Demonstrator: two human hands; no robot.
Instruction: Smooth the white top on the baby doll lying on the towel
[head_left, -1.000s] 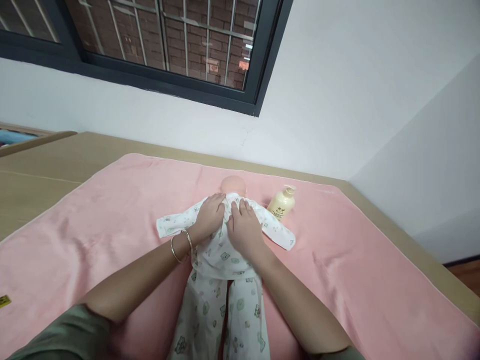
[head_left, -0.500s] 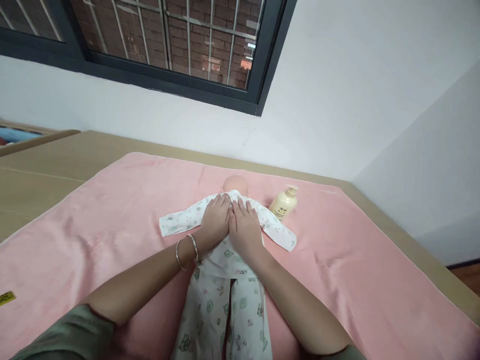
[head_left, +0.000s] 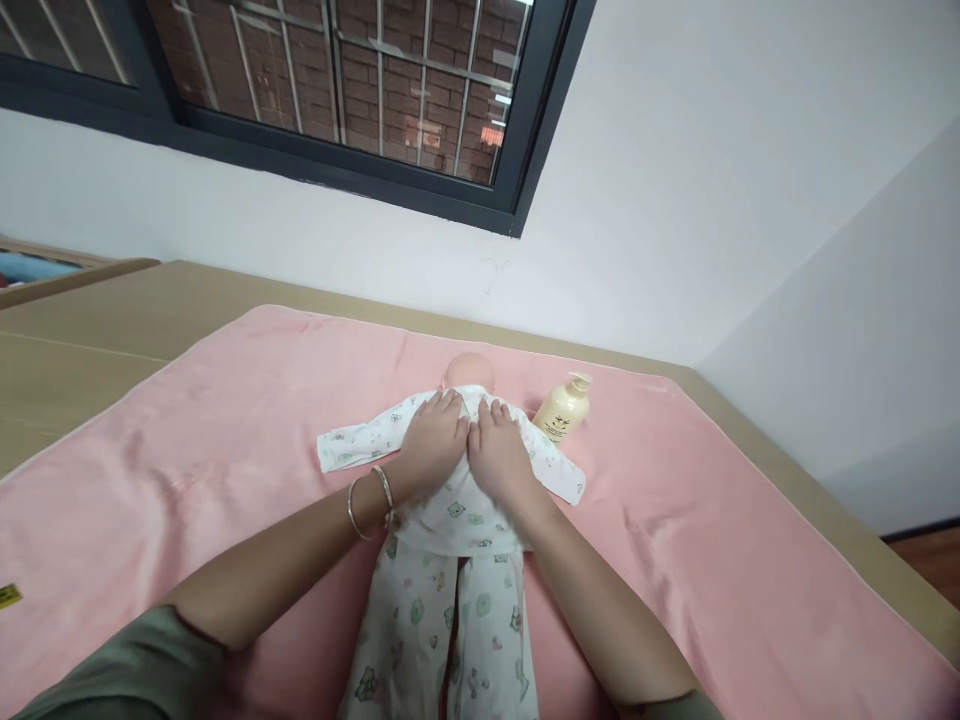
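A baby doll lies stretched out with its bare round head (head_left: 470,371) at the far end; which way its face points I cannot tell. White pyjamas with green and pink prints (head_left: 457,515) cover its body, sleeves spread to both sides. My left hand (head_left: 433,440), with two silver bangles at the wrist, rests flat on the upper torso. Beside it my right hand (head_left: 501,450) lies on the same cloth, fingers extended toward the neck. Neither hand holds anything, and the thumbs are close together.
A cream pump bottle (head_left: 562,410) stands by the doll's right-hand sleeve in view. Under the doll spreads a pink blanket (head_left: 247,400) on a wooden surface (head_left: 150,300). Behind are a white wall and a dark-framed window (head_left: 337,165). A yellow tag (head_left: 9,597) shows at the left edge.
My right hand has slid slightly to the right, opening a small gap between the hands. My left hand stays nearly in place. The doll and bottle have barely shifted in the picture.
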